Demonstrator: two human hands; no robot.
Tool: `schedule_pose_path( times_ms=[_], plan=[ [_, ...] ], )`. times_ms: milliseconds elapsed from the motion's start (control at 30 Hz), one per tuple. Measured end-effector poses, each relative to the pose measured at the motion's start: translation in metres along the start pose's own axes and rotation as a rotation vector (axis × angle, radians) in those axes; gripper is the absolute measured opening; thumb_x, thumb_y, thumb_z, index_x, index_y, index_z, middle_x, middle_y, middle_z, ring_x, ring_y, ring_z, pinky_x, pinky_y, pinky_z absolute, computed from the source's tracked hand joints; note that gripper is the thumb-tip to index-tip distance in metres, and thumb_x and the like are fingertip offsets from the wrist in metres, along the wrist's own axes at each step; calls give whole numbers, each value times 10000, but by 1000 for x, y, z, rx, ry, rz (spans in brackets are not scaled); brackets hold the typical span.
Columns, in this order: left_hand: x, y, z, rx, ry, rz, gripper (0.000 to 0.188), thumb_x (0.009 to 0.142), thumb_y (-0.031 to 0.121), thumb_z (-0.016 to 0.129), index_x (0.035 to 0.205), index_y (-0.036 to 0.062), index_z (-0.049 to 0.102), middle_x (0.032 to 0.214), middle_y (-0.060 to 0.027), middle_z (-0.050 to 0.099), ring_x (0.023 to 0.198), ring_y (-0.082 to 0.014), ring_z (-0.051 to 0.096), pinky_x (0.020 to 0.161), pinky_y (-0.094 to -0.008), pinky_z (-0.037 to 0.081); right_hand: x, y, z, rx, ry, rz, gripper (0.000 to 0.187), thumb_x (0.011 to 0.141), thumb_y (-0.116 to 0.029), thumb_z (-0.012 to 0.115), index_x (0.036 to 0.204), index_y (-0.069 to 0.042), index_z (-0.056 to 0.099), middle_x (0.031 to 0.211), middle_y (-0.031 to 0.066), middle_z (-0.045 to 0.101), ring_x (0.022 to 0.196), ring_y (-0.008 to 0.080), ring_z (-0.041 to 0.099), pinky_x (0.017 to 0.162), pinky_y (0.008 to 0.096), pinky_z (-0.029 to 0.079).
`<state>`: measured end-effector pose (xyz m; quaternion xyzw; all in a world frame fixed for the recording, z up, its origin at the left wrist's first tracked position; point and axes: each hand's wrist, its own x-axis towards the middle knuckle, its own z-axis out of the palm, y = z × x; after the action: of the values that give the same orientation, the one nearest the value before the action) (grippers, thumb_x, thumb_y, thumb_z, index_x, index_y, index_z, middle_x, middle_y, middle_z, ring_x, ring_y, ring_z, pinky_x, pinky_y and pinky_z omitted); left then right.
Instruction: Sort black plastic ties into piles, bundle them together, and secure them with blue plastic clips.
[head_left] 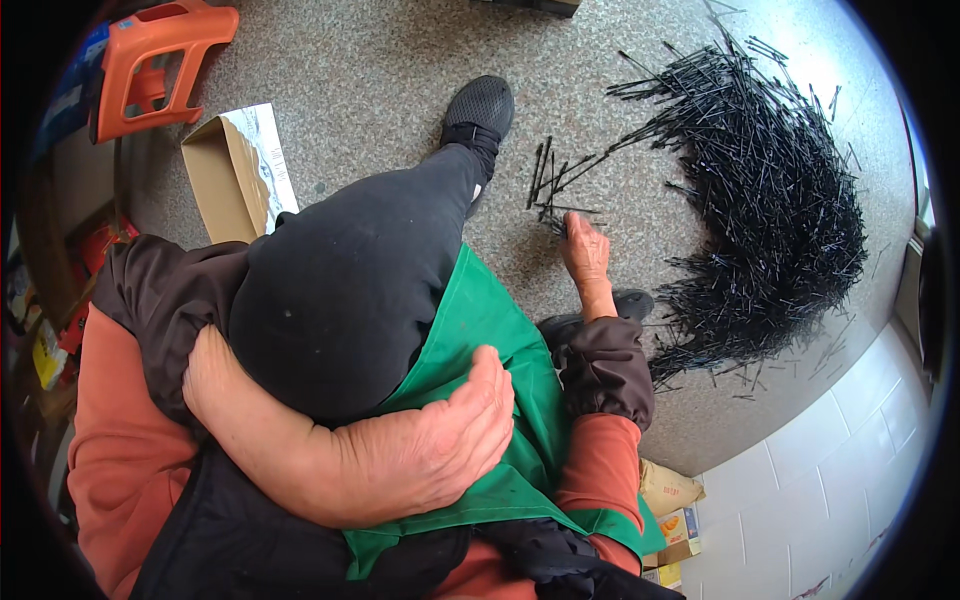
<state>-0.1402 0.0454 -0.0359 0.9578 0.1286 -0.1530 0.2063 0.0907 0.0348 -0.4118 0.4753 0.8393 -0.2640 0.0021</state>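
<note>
My right hand (588, 252) reaches down to the floor, its fingers pinched together on thin black sticks at the edge of a small loose group. Several thin black sticks (543, 178) lie scattered just beyond its fingertips. To the right spreads a large, tangled heap of the same black sticks (775, 200); they look like slim plastic pieces with small thickened parts, too fine to make out. My left hand (440, 445) lies across my lap over the green apron (510, 340), back upward, fingers stretched out and close together. Its palm is hidden, and nothing shows in it.
An orange plastic stool (165, 60) stands at the far left, with an open cardboard box (225, 180) nearer my knee. My shoe (480, 108) rests on the speckled floor (350, 70). A white tiled wall (810, 470) and a brown sack (668, 488) are at the lower right.
</note>
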Motion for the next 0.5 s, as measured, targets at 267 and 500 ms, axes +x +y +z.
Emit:
schedule_pose_path(
  times_ms=[267,500],
  plan=[
    [2,0,1,7,7,13,431,828,265,364,1050,-62,534,1024,-205,569,928,-326,540,867,-494,385,18,-3,10,-81,-25,41,41,771,-80,464,810,-88,478,702,119,567,601,323,583,512,426,451],
    [-3,1,1,-5,35,3,435,830,264,358,1050,-68,533,1016,-211,570,929,-331,541,867,-489,390,4,-18,-9,29,-42,63,118,720,-168,512,780,-71,485,687,151,563,615,360,571,554,469,446]
  ],
)
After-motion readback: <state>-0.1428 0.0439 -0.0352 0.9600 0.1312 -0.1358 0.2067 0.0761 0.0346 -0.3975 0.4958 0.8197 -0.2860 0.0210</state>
